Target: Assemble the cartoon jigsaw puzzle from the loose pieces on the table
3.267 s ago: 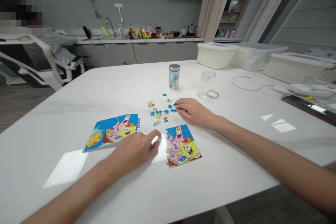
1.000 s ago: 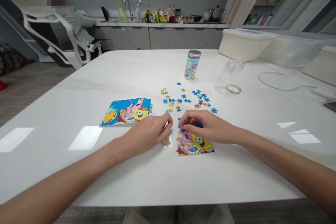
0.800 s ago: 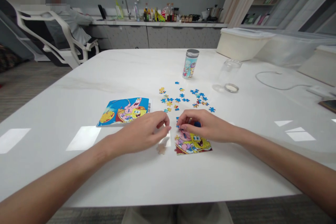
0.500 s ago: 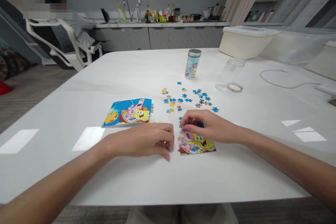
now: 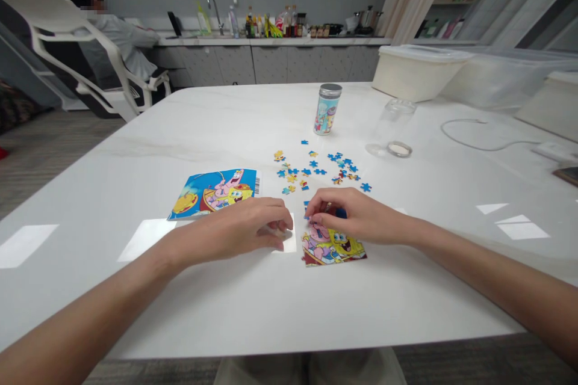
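Note:
A partly assembled jigsaw puzzle [image 5: 334, 246] with a pink and a yellow cartoon figure lies on the white table in front of me. My right hand [image 5: 343, 213] rests over its upper part, thumb and fingers pinched on a small puzzle piece [image 5: 306, 215] at the upper left edge; the palm side is hidden. To the left of the puzzle, my left hand [image 5: 253, 222] hovers with bent fingers and the thumb apart, holding nothing I can see. Behind that hand lies the picture sheet [image 5: 217, 191], its near edge partly covered. Loose puzzle pieces [image 5: 313, 163] are scattered beyond my right hand.
Farther back stand a printed can with a silver lid [image 5: 328, 109] and a clear jar [image 5: 394, 123], a round lid [image 5: 400, 149] beside it. Plastic bins [image 5: 418, 72] and a white cable [image 5: 469, 143] are at the right. A person [image 5: 117, 42] sits at the far left.
My left hand has shifted slightly up and left, away from the puzzle. My right hand stays at the same edge of it. The whole view has moved a little.

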`<state>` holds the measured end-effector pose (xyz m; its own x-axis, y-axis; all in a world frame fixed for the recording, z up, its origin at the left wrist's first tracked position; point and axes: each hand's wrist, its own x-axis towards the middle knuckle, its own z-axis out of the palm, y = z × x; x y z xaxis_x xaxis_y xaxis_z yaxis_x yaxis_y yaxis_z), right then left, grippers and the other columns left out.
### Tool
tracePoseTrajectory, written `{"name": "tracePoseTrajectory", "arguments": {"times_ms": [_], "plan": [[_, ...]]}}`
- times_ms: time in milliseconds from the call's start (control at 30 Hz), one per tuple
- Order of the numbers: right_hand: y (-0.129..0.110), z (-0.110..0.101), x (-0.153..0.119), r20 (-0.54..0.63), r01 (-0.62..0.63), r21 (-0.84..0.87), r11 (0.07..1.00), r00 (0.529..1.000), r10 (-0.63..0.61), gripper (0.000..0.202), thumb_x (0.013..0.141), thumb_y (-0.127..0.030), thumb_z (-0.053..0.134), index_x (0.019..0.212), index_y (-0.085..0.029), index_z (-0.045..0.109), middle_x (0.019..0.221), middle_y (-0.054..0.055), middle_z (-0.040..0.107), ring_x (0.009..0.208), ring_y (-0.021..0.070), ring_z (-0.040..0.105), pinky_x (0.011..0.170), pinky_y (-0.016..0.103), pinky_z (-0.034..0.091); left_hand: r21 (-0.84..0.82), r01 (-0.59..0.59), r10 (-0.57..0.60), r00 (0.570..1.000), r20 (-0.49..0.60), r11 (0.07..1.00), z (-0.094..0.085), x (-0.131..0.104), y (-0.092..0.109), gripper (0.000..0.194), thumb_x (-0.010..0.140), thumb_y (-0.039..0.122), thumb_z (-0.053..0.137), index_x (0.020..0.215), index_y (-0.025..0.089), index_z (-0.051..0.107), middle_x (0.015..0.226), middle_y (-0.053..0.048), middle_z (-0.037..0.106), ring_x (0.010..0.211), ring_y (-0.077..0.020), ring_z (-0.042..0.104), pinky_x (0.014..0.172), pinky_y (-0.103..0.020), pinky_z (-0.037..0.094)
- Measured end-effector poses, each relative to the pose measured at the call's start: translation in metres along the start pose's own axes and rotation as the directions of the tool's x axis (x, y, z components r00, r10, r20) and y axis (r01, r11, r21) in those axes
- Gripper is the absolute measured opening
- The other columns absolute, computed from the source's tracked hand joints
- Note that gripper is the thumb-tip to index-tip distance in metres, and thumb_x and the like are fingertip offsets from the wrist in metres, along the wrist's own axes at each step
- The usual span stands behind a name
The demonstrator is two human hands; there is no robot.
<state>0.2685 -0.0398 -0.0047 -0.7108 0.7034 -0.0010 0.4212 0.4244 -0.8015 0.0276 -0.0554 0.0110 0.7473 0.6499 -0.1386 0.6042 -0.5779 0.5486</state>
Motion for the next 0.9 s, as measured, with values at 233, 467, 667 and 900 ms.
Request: {"name": "tracePoseTrajectory", "arguments": {"times_ms": [233, 467, 667, 900], "plan": [[0.0000, -0.0006, 0.0002, 0.001, -0.005, -0.014, 1.000, 1.000, 0.005, 0.012, 0.087, -0.025, 0.052, 0.092, -0.019, 0.062, 0.085, 0.003, 0.068, 0.075, 0.0141, 0.062, 0.069, 0.028, 0.049, 0.026, 0.011, -0.009, 0.998, -0.068, 1.000, 0.0015, 0.0032, 0.0051, 0.017, 0.088, 0.026, 0.048, 0.093, 0.021, 0.063, 0.086, -0.001, 0.066, 0.074, -0.0126, 0.056, 0.066, -0.023, 0.040], [0.0009, -0.0004, 0.0001, 0.005, -0.011, -0.025, 1.000, 1.000, 0.011, 0.014, 0.088, -0.026, 0.051, 0.093, -0.019, 0.062, 0.087, 0.004, 0.068, 0.075, 0.0141, 0.062, 0.069, 0.028, 0.049, -0.185, 0.097, -0.115, 0.990, -0.085, 0.978, 0.0016, 0.0085, 0.0031, 0.016, 0.087, 0.026, 0.050, 0.093, 0.021, 0.064, 0.076, 0.001, 0.070, 0.068, -0.0115, 0.062, 0.063, -0.022, 0.044], [0.0025, 0.0002, 0.0000, 0.002, 0.004, -0.015, 1.000, 1.000, -0.004, 0.014, 0.088, -0.027, 0.052, 0.093, -0.020, 0.062, 0.088, 0.004, 0.068, 0.076, 0.0148, 0.062, 0.070, 0.029, 0.050, -0.306, 0.103, -0.137, 0.986, -0.091, 0.946, 0.0023, 0.0077, -0.0001, 0.016, 0.086, 0.030, 0.051, 0.094, 0.019, 0.060, 0.084, -0.002, 0.069, 0.074, -0.0132, 0.063, 0.067, -0.025, 0.048], [0.0012, -0.0001, -0.0002, -0.011, 0.002, -0.040, 0.999, 1.000, -0.003, 0.013, 0.088, -0.025, 0.051, 0.091, -0.019, 0.062, 0.085, 0.003, 0.068, 0.072, 0.0133, 0.061, 0.067, 0.027, 0.049, -0.298, 0.093, -0.120, 0.990, -0.074, 0.950, 0.0029, 0.0071, 0.0053, 0.015, 0.082, 0.021, 0.052, 0.091, 0.019, 0.065, 0.084, -0.001, 0.070, 0.075, -0.0125, 0.062, 0.069, -0.023, 0.047]]}}
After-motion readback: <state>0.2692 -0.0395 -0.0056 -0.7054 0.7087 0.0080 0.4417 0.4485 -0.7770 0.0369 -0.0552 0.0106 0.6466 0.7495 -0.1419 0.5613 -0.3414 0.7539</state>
